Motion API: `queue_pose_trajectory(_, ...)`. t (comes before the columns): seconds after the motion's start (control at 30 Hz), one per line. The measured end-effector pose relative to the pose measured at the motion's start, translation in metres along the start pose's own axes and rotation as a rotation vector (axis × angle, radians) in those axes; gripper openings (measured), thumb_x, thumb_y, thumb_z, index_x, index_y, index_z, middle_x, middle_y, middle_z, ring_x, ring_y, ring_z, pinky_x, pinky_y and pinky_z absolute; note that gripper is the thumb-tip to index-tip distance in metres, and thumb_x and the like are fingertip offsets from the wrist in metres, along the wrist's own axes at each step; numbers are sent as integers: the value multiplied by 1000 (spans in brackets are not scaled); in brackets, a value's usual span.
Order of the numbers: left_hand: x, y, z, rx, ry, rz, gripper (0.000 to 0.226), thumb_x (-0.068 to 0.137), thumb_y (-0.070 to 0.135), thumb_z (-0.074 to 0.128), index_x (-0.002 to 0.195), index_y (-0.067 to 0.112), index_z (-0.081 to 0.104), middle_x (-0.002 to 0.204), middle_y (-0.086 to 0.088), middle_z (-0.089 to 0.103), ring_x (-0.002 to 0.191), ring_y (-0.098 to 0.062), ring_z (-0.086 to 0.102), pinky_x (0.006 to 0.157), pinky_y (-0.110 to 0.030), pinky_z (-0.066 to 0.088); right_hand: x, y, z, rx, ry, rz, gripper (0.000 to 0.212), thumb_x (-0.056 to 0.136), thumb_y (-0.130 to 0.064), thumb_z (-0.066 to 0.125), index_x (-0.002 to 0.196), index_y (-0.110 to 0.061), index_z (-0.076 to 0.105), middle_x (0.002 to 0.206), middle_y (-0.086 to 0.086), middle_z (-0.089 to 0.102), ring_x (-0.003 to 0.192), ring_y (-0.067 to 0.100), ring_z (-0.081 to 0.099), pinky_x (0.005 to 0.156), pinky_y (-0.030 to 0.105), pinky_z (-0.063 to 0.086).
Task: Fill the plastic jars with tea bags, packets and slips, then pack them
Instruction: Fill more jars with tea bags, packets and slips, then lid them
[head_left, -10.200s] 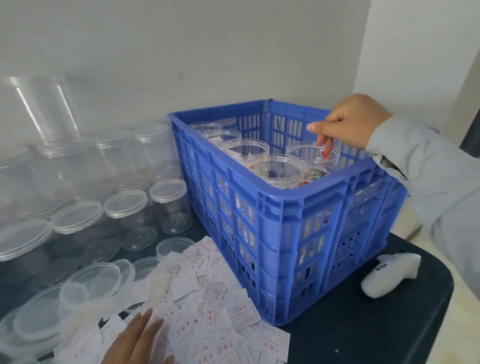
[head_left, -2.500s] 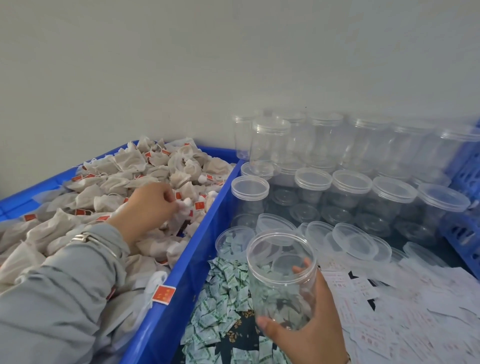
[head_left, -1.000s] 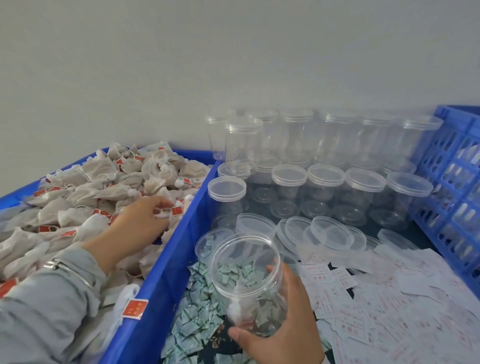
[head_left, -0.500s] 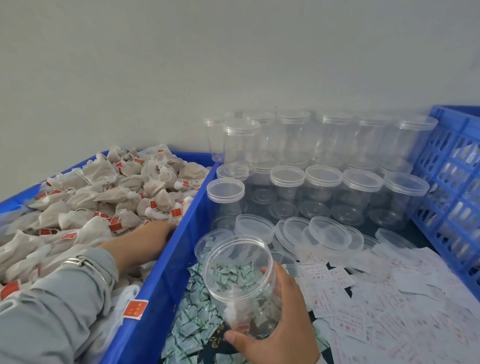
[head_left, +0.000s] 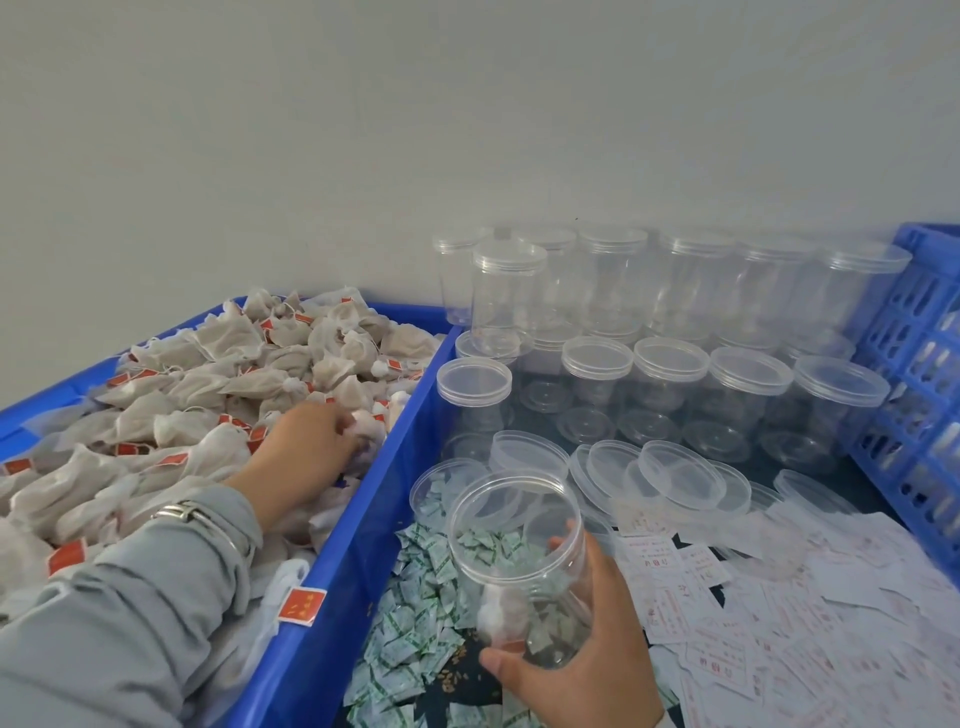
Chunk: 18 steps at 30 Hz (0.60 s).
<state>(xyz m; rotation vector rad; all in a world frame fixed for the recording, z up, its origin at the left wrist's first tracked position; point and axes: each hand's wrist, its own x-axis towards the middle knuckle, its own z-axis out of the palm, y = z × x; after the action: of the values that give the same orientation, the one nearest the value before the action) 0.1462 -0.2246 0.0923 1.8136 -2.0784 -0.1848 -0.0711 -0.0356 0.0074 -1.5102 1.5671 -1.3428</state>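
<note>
My right hand grips an open clear plastic jar, tilted toward me, with a tea bag lying at its bottom. My left hand reaches into the blue bin of tea bags and pinches a white tea bag near the bin's right wall. Green-printed packets lie in a heap under the jar. White slips with red print spread over the table to the right.
Rows of lidded empty jars stand against the wall, with loose lids in front of them. A blue slatted crate stands at the right edge. A red-tagged tea bag hangs over the bin's near wall.
My left hand has shifted right inside the bin and closed its fingers on a tea bag. The jar in my right hand stays low and tilted, barely moved.
</note>
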Motion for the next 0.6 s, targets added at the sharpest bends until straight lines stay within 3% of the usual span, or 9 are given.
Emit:
queue_pose_trajectory(0.1, -3, 6, -14, -258, 79, -87, 15, 92, 29, 56, 85, 17, 62, 73, 1, 66, 56, -15, 60, 48, -26, 43, 1, 2, 0, -3, -22, 5, 117, 35, -61, 84, 136, -49, 26, 129, -27, 46, 123, 1, 47, 99, 38, 48)
queue_pose_trajectory(0.17, -7, 14, -24, -576, 78, -122, 11, 92, 25, 58, 91, 16, 64, 81, -3, 69, 62, -15, 65, 62, -35, 55, 2, 2, 0, -26, -36, 9, 121, 36, -64, 82, 140, -42, 25, 131, -26, 43, 125, 0, 44, 103, 38, 44)
queue_pose_trajectory(0.2, -11, 19, -29, -763, 60, -132, 9, 92, 21, 59, 91, 13, 64, 82, -3, 69, 64, -13, 66, 65, -34, 57, 4, 2, 0, -39, -46, 8, 123, 37, -65, 81, 142, -39, 23, 133, -25, 41, 127, 1, 42, 105, 38, 42)
queue_pose_trajectory(0.27, -19, 34, -38, -1083, -10, -126, 5, 90, 13, 59, 88, 9, 62, 75, -1, 69, 61, -8, 66, 57, -22, 56, 5, 0, 0, -56, -71, -2, 124, 40, -65, 79, 144, -34, 18, 138, -23, 37, 131, 2, 37, 109, 37, 37)
queue_pose_trajectory(0.33, -30, 49, -43, -1268, -76, -98, 5, 89, 6, 57, 87, 10, 59, 65, 3, 68, 59, -7, 66, 53, -18, 53, 5, -1, 0, -56, -67, -1, 123, 43, -62, 82, 145, -33, 19, 139, -23, 38, 131, 1, 37, 109, 34, 37)
queue_pose_trajectory(0.43, -45, 63, -45, -1351, -150, 45, 33, 88, -10, 49, 98, 19, 58, 64, 3, 66, 59, -8, 65, 54, -21, 53, 4, -1, -1, -65, -55, -4, 121, 46, -55, 86, 145, -34, 19, 137, -25, 38, 130, -1, 38, 109, 28, 36)
queue_pose_trajectory(0.53, -61, 73, -46, -1260, -242, 241, 68, 81, -24, 44, 96, 37, 70, 83, 4, 71, 74, -9, 69, 63, -22, 55, 4, 1, 0, -68, -26, -11, 114, 49, -49, 88, 141, -41, 22, 138, -29, 35, 130, -7, 34, 110, 25, 33)
queue_pose_trajectory(0.6, -70, 77, -44, -1040, -238, 354, 64, 75, -20, 55, 87, 41, 72, 93, 6, 71, 79, -7, 69, 68, -20, 55, 3, 2, 0, -48, -7, 8, 110, 47, -48, 89, 135, -47, 24, 137, -30, 35, 128, -9, 35, 109, 26, 36)
